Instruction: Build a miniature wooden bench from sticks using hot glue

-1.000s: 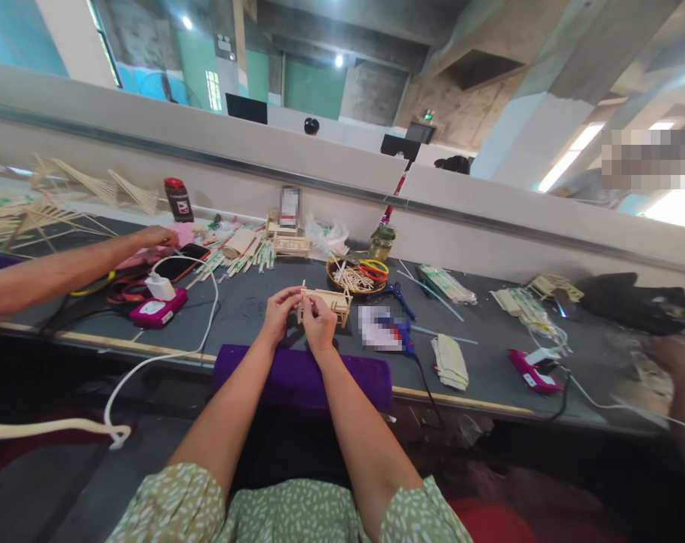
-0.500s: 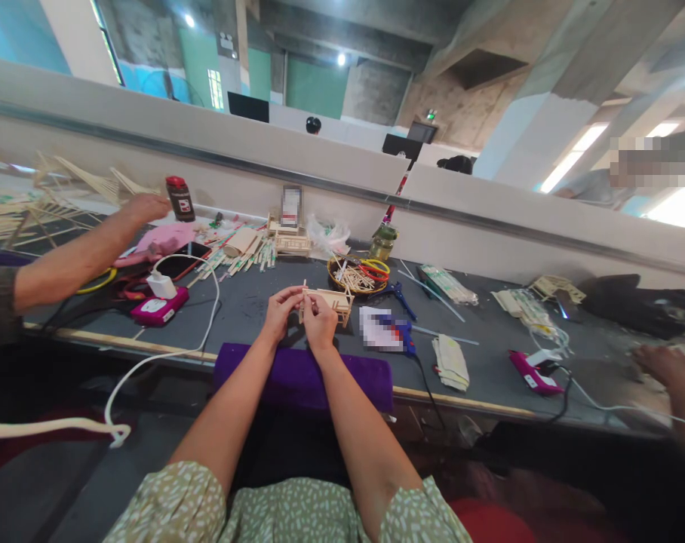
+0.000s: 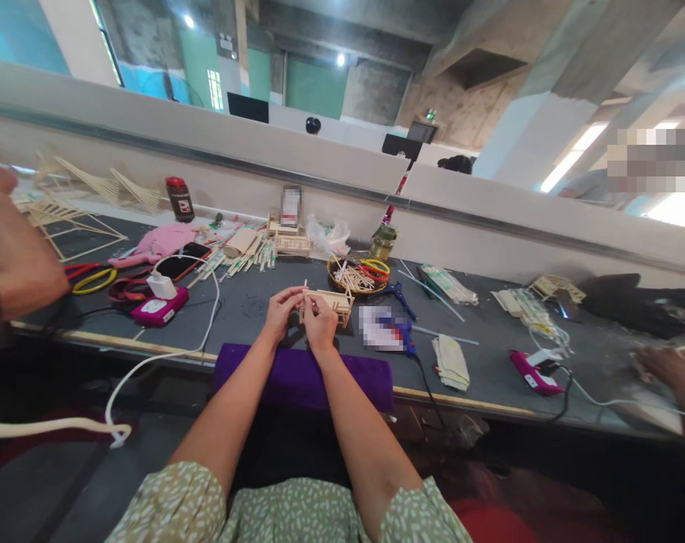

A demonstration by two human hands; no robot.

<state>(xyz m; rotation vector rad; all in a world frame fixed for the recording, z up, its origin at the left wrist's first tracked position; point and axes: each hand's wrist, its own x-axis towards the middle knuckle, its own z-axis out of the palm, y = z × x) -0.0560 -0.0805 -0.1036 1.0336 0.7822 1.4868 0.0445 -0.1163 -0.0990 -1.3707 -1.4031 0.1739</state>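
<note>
A small wooden stick model with a flat deck and upright posts stands on the dark table in front of me. My left hand is closed in a pinch at its left corner post. Beside it, my right hand pinches the same end of the model, and its fingers cover part of the near side. The fingertips of both hands nearly meet at the post. Below my wrists, a rolled purple cloth lies along the table edge.
Behind the model is a basket of sticks and scissors. Blue glue guns and a folded cloth lie right. A pink power strip with a white cable sits left. Co-workers' arms reach in at both sides.
The co-worker's arm at left has drawn back to the left, uncovering scissors there. The hand at far right has shifted slightly. My hands and the model stay almost still.
</note>
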